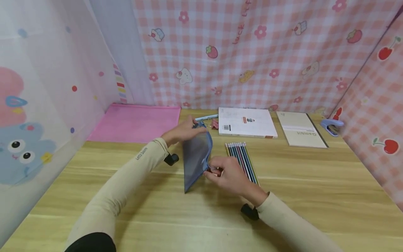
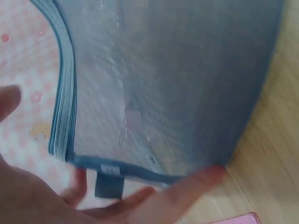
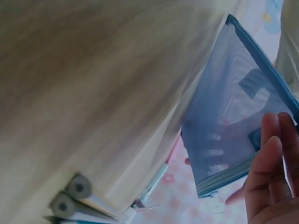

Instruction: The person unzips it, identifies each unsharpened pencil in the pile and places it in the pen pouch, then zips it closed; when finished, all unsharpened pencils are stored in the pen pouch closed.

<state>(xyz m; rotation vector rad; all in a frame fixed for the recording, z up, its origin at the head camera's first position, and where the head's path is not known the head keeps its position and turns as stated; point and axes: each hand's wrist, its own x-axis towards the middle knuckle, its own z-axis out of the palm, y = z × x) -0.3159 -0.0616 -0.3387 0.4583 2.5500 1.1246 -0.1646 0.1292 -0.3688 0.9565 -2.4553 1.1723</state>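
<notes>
A blue mesh zip pouch (image 1: 195,161) stands tilted on edge over the wooden table, its zip side facing right. My left hand (image 1: 182,132) grips its far end, by the small fabric tab (image 2: 110,184). At the near end of the zip, my right hand (image 1: 231,176) pinches the pouch with thumb and fingers; the exact part between them is hidden. In the right wrist view the see-through mesh (image 3: 219,121) spreads beyond those fingertips. A row of pencils (image 1: 241,157) with eraser ends lies just past the right hand, partly covered by it.
Along the back lie a pink pouch (image 1: 138,122), a light blue pen (image 1: 206,117), a pink binder clip (image 1: 214,124), a white book (image 1: 247,122) and a beige notebook (image 1: 299,130). A purple curved tool (image 1: 331,126) sits at far right. Patterned curtains (image 1: 252,52) hang behind.
</notes>
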